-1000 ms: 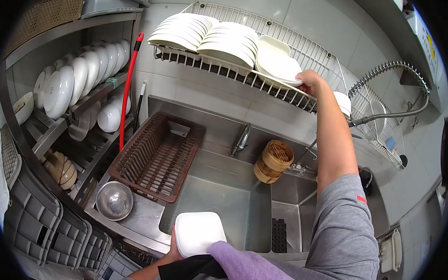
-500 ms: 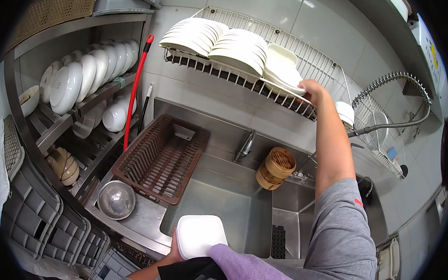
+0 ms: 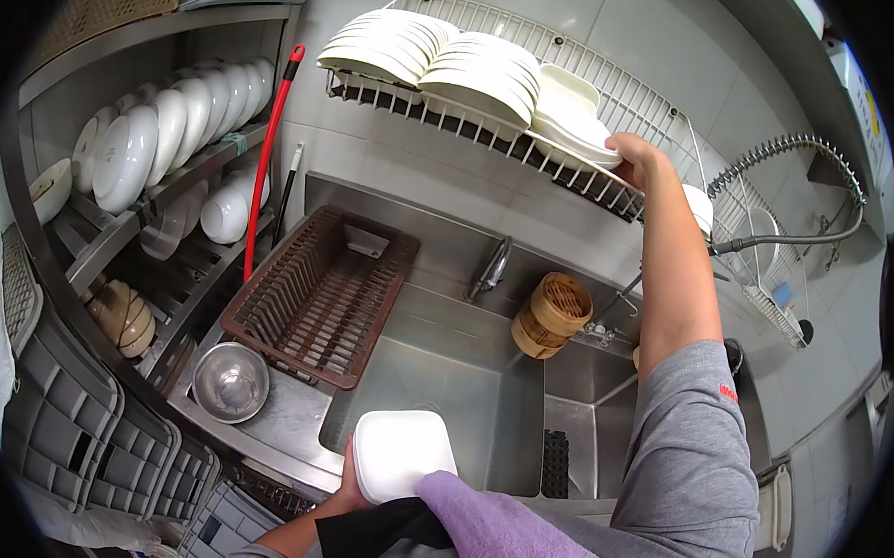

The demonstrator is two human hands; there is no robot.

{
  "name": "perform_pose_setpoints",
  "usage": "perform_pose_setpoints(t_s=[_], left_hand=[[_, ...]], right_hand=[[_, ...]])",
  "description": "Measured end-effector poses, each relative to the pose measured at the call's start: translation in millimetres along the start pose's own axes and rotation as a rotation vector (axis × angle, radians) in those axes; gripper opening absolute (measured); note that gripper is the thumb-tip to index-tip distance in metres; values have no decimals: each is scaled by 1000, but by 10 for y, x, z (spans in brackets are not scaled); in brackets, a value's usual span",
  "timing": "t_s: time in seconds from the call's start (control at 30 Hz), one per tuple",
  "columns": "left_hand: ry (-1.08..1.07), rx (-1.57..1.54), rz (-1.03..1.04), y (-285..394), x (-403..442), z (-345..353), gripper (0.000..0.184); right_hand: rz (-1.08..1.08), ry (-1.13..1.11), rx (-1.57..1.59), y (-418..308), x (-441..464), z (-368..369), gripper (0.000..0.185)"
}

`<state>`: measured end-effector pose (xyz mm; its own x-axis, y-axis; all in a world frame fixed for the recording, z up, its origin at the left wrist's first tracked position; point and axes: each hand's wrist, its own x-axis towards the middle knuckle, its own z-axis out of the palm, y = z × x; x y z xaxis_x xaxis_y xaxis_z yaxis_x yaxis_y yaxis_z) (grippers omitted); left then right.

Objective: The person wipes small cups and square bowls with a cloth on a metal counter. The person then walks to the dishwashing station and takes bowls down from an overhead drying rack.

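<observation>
My left hand (image 3: 351, 479) is closed around the side of a white square dish (image 3: 404, 455), held low in front of my body above the sink's near edge. A purple towel (image 3: 506, 526) hangs against my front and overlaps the dish's lower corner. My right arm reaches up to the wall rack, where my right hand (image 3: 637, 160) grips the right edge of some white plates (image 3: 573, 125) stacked there. The fingertips are partly hidden, so how many plates they hold cannot be made out. Left of that stack stand rows of white plates (image 3: 481, 79).
Below the wire rack (image 3: 629, 102) is a steel sink (image 3: 433, 378) with a faucet (image 3: 489, 269). A brown dish rack (image 3: 322, 293), a metal bowl (image 3: 231, 381) and a bamboo steamer (image 3: 552, 316) sit around it. A red pole (image 3: 270, 162) leans beside the plate shelf (image 3: 171, 207).
The view has tilted slightly down, so the rack and sink sit higher in the picture. Both hands keep their places on the dish and the stacked plates.
</observation>
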<state>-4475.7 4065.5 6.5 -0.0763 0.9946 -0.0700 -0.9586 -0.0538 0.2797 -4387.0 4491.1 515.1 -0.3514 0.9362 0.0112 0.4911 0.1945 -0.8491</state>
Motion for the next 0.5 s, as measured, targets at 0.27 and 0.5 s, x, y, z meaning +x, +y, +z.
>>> perform_pose_setpoints(t_s=[0.27, 0.5], left_hand=[[3, 24, 12, 24, -59, 160, 85], [11, 8, 11, 19, -56, 125, 84]], right_hand=[[-29, 22, 71, 46, 30, -47, 22], [-102, 28, 424, 91, -60, -437, 25]])
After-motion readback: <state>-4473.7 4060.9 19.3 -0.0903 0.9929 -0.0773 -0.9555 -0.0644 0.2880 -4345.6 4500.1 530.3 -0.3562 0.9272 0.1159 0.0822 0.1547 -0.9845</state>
